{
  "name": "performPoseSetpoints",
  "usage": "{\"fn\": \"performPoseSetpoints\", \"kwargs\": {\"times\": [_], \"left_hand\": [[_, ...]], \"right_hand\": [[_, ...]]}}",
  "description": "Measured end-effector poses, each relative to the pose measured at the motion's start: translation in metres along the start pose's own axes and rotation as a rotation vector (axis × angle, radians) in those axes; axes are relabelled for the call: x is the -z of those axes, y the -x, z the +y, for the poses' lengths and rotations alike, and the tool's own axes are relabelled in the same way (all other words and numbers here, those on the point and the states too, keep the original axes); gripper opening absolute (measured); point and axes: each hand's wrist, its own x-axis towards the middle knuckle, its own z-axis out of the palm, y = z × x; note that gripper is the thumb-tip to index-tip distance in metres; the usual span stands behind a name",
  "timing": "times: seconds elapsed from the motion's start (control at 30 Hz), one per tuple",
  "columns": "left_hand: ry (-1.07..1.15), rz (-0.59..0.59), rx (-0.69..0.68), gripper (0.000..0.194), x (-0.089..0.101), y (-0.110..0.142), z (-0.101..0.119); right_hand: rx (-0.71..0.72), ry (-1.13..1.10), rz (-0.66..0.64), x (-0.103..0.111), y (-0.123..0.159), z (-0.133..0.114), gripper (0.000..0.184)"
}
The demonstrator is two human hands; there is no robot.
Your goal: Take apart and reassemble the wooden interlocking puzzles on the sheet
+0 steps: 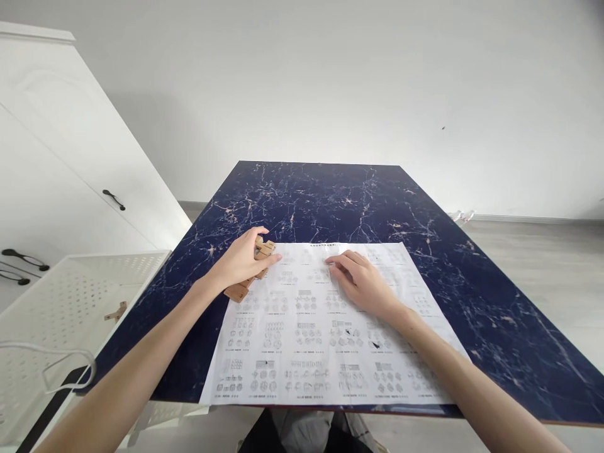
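Note:
A large white instruction sheet [311, 340] printed with rows of small diagrams lies on a dark blue marble table [330, 195]. My left hand [243, 259] rests on a cluster of wooden puzzle pieces [248, 277] at the sheet's upper left corner, its fingers curled over them. My right hand [361, 280] lies flat on the sheet's upper middle, fingers stretched out and pointing left, holding nothing.
A white perforated tray [70, 296] stands left of the table with one small wooden piece [116, 312] in it. A white cabinet [61, 170] with black handles fills the left side. A white wall stands behind the table, and grey floor lies to its right.

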Motion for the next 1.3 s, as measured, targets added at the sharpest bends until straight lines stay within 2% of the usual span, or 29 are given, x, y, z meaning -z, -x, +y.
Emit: {"fn": "performPoseSetpoints", "kwargs": {"times": [0.2,0.37,0.53,0.7,0.83,0.97,1.13,1.3], "left_hand": [[-0.088,0.029,-0.048,0.063,-0.022,-0.01,0.003],[-0.093,0.061,-0.047,0.052,-0.031,-0.021,0.011],[-0.034,0.027,-0.118,0.052,-0.044,-0.031,0.039],[0.037,-0.051,-0.228,0.057,-0.066,-0.034,0.072],[0.128,-0.104,-0.317,0.059,-0.075,-0.027,0.088],[0.181,-0.139,-0.351,0.064,-0.076,-0.017,0.089],[0.157,-0.031,-0.214,0.075,-0.075,-0.004,0.084],[0.158,-0.003,-0.199,0.073,-0.071,0.003,0.078]], "right_hand": [[0.003,-0.009,-0.014,0.001,-0.001,0.002,0.028],[-0.002,-0.015,-0.011,0.001,-0.002,0.002,0.029],[-0.034,-0.117,0.028,0.002,-0.004,0.0,0.026],[-0.162,-0.248,0.097,0.008,-0.007,0.003,0.029],[-0.251,-0.305,0.147,0.012,-0.01,0.01,0.03],[-0.263,-0.331,0.161,0.013,-0.011,0.009,0.025],[-0.248,-0.319,0.154,0.012,-0.009,0.003,0.02],[-0.202,-0.283,0.149,0.013,-0.007,-0.004,0.02]]}}
